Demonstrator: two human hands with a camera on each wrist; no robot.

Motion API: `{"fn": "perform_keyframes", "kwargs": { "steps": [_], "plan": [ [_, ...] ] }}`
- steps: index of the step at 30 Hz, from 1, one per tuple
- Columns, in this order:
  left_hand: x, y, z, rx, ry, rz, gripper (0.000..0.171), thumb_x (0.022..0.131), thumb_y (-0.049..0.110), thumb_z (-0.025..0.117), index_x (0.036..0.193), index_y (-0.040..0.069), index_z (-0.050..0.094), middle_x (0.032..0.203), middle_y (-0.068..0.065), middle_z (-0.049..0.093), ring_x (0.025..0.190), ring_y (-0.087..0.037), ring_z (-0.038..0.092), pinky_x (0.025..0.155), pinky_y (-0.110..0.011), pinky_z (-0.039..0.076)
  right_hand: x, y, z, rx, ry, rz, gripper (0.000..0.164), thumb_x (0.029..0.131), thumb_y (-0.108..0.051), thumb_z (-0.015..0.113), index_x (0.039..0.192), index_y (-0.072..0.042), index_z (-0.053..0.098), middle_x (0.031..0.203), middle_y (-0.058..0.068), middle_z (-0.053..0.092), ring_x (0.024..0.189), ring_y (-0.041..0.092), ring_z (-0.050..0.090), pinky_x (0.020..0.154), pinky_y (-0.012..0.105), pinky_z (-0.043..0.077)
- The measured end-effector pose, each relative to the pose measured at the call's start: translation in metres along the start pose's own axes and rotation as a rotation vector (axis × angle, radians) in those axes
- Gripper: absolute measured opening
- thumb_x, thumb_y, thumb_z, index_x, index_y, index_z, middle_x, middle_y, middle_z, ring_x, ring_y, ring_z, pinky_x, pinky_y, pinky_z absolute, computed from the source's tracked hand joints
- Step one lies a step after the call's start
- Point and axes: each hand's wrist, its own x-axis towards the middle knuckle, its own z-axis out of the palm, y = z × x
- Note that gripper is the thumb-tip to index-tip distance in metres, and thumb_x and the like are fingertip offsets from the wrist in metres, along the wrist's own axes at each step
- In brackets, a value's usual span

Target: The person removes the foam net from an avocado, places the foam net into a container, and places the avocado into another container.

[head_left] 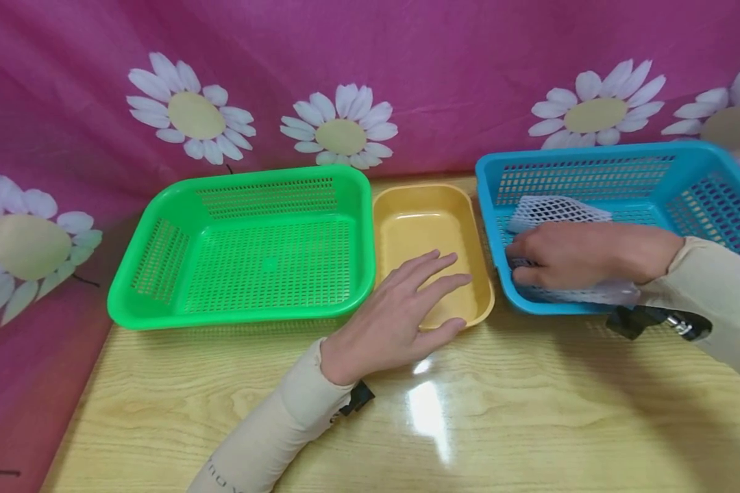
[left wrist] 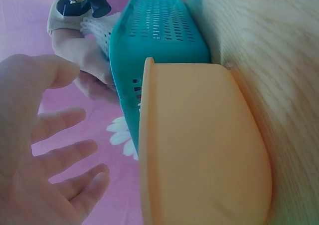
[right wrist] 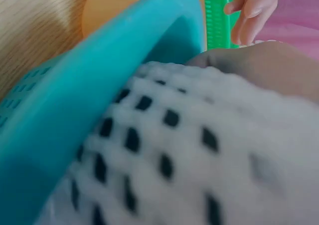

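My right hand (head_left: 576, 253) reaches down inside the blue basket (head_left: 592, 152), its fingers curled round a white foam fruit net (head_left: 604, 292) near the left wall. Up close, the mesh of this net (right wrist: 164, 145) fills much of the right wrist view. A second white foam net (head_left: 555, 211) lies just behind the hand. My left hand (head_left: 401, 308) hovers over the front left part of the yellow tray (head_left: 428, 233), fingers spread and holding nothing. The left wrist view shows the same hand (left wrist: 45, 145) beside the tray's outer wall (left wrist: 204, 145). The right fingertips are partly hidden.
A green basket (head_left: 265, 318) stands to the left, right against the yellow tray. The blue basket is close on the tray's other side. All three sit on a wood-grain table (head_left: 499, 411), along a pink flowered cloth (head_left: 438, 82) hanging behind.
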Motion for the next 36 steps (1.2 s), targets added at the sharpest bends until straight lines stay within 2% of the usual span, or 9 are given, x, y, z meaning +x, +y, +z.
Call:
{"fn": "perform_keyframes", "kwargs": {
  "steps": [5,8,14,24,31,36],
  "plan": [
    [-0.002,0.0,-0.002,-0.004,-0.002,-0.008,0.048,0.094,0.044,0.057,0.137,0.021,0.053,0.15,-0.004,0.046,0.143,-0.024,0.04,0.12,-0.038,0.033,-0.004,-0.006,-0.008,0.027,-0.017,0.022,0.013,0.094,-0.034,0.057,0.101,-0.026,0.065,0.078,-0.008,0.054,0.083,0.01,0.051,0.075,0.031,0.043],
    [-0.003,0.0,-0.002,-0.009,0.004,-0.002,0.048,0.094,0.043,0.058,0.136,0.021,0.054,0.15,-0.005,0.047,0.143,-0.024,0.041,0.12,-0.038,0.033,-0.008,-0.009,-0.01,0.046,0.007,0.03,0.015,0.095,-0.036,0.057,0.104,-0.027,0.065,0.084,-0.009,0.057,0.086,0.01,0.052,0.077,0.031,0.046],
    [-0.003,0.001,-0.002,-0.008,0.01,0.006,0.047,0.094,0.043,0.058,0.135,0.021,0.055,0.149,-0.005,0.048,0.142,-0.024,0.042,0.12,-0.037,0.033,-0.014,-0.013,-0.014,0.059,0.085,-0.008,0.009,0.098,-0.035,0.054,0.095,-0.031,0.062,0.085,-0.011,0.056,0.085,0.008,0.052,0.079,0.031,0.048],
    [-0.005,0.003,-0.002,-0.003,0.011,0.015,0.046,0.094,0.043,0.059,0.133,0.02,0.056,0.147,-0.005,0.05,0.141,-0.022,0.044,0.12,-0.034,0.033,-0.021,-0.025,-0.019,0.045,0.197,-0.097,0.018,0.099,-0.033,0.052,0.081,-0.033,0.053,0.074,-0.014,0.046,0.074,0.001,0.047,0.069,0.023,0.039],
    [-0.007,0.007,0.0,-0.048,-0.003,0.024,0.046,0.094,0.041,0.059,0.133,0.018,0.056,0.145,-0.005,0.052,0.14,-0.022,0.045,0.12,-0.033,0.033,-0.024,-0.033,-0.02,0.016,0.324,-0.172,0.013,0.098,-0.028,0.055,0.085,-0.032,0.055,0.077,-0.017,0.046,0.073,-0.001,0.046,0.07,0.021,0.041],
    [-0.008,0.012,0.001,-0.087,-0.006,0.019,0.047,0.094,0.039,0.059,0.134,0.016,0.055,0.143,-0.003,0.053,0.139,-0.019,0.046,0.119,-0.028,0.034,-0.028,-0.038,-0.018,0.003,0.365,-0.2,0.006,0.097,-0.025,0.056,0.094,-0.027,0.06,0.081,-0.017,0.048,0.076,-0.001,0.046,0.071,0.021,0.043]
  ]
}}
